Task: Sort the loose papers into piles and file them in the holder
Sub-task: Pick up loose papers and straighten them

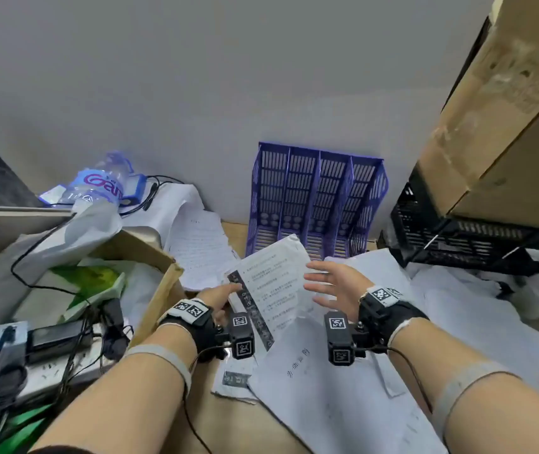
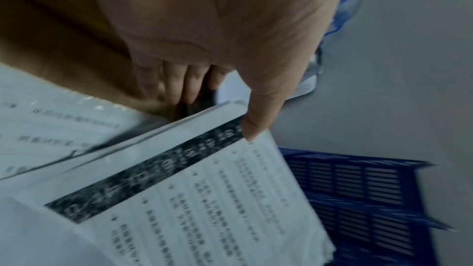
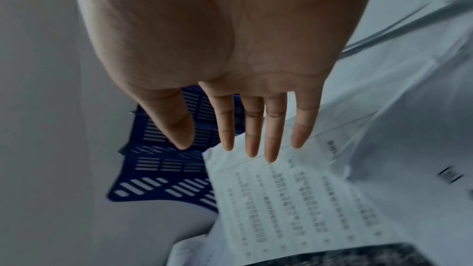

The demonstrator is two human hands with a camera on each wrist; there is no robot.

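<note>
My left hand [image 1: 224,294] pinches a thin stack of printed papers [image 1: 273,283] with a dark band along one edge. The thumb [image 2: 252,128] lies on top and the fingers [image 2: 179,88] reach underneath. The stack [image 2: 204,189] is lifted and tilted in front of the purple slotted file holder [image 1: 317,198], which stands against the wall with its compartments showing no papers. My right hand [image 1: 322,283] hovers open beside the stack's right edge, fingers [image 3: 252,139] straight and spread, holding nothing. More loose sheets [image 1: 327,388] lie on the desk beneath both hands.
An open cardboard box [image 1: 153,257] with bags sits at the left. A water bottle [image 1: 101,185] and lined sheets [image 1: 201,247] lie behind it. A black crate [image 1: 458,231] under a big carton [image 1: 507,126] stands at the right. Cables and a power strip [image 1: 32,355] fill the near left.
</note>
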